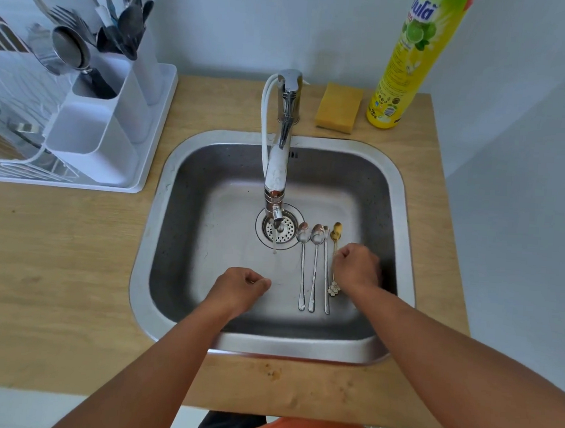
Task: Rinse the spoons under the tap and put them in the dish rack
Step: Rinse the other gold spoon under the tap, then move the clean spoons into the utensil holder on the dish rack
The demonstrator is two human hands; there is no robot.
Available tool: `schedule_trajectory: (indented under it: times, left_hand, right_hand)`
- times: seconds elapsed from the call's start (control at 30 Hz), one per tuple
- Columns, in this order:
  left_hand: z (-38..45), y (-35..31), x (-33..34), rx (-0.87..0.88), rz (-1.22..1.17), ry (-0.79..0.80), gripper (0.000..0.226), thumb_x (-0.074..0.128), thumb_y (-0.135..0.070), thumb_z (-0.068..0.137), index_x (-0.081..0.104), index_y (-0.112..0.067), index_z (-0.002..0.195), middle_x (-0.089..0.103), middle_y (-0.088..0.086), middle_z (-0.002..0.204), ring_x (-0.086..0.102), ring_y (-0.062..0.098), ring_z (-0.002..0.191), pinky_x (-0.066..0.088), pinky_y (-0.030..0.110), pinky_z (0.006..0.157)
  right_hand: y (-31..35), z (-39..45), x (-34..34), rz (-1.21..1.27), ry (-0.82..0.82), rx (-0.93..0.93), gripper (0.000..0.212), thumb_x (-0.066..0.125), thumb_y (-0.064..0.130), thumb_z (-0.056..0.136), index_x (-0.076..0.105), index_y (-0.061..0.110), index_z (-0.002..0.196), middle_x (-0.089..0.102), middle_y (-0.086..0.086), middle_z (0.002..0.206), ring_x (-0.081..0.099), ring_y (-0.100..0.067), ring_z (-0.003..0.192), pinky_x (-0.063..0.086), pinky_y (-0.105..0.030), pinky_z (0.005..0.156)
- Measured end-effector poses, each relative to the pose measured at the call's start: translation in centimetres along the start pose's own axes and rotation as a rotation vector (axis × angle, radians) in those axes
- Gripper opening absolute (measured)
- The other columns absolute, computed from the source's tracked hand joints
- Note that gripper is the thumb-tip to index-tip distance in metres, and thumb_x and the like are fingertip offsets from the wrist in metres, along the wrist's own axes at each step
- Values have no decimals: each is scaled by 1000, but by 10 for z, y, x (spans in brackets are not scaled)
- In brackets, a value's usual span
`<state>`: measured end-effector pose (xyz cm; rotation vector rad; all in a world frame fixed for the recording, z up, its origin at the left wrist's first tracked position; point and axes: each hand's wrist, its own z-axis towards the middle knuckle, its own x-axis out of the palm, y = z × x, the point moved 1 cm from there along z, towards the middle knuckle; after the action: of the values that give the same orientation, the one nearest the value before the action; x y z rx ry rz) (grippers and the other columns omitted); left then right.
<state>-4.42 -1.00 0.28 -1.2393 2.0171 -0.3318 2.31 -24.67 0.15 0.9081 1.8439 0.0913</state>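
Observation:
Several spoons lie side by side on the floor of the steel sink, right of the drain: three silver spoons and a gold spoon with a flower-shaped end. My right hand is over the gold spoon, curled fingers pinching its thin handle. The spoon lies flat. My left hand hovers low in the sink left of the spoons, fingers loosely curled and holding nothing. The tap runs a thin stream of water onto the drain.
A white dish rack stands on the wooden counter at the left. Its cutlery holder has forks and spoons in the rear compartments. A yellow sponge and a yellow detergent bottle stand behind the sink.

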Motion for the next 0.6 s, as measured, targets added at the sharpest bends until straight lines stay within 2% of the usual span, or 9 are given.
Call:
schedule_trajectory:
  times: [0.1, 0.4, 0.53, 0.6]
  left_hand:
    - [1, -1, -1, 7, 34, -8, 21, 71, -44, 94, 78, -24, 92, 77, -5, 91, 69, 14, 84, 53, 28, 76]
    - [8, 0, -15, -20, 148, -48, 30, 67, -48, 94, 73, -24, 77, 70, -8, 75, 63, 11, 70, 44, 26, 61]
    - [15, -4, -29, -34, 195, -75, 35, 67, -44, 94, 78, -12, 87, 77, 7, 87, 67, 22, 77, 49, 30, 68]
    - [21, -15, -45, -15, 212, -102, 34, 68, -38, 96, 79, -6, 91, 78, 13, 93, 71, 29, 86, 54, 33, 75]
  right_hand:
    - [-1, 3, 2, -81, 3, 41, 20, 54, 6, 95, 74, 7, 94, 72, -17, 102, 71, -39, 93, 63, -43, 79]
    - [0, 3, 9, -250, 20, 42, 20, 57, -1, 92, 69, 2, 108, 70, -19, 107, 71, -39, 98, 64, -46, 79]
    - [0, 2, 10, -267, 18, 29, 21, 57, 0, 93, 65, 4, 112, 69, -19, 111, 70, -38, 101, 63, -47, 82]
    - [-1, 0, 10, -271, 20, 22, 21, 58, 1, 93, 63, 4, 114, 68, -18, 112, 69, -38, 102, 63, -47, 83]
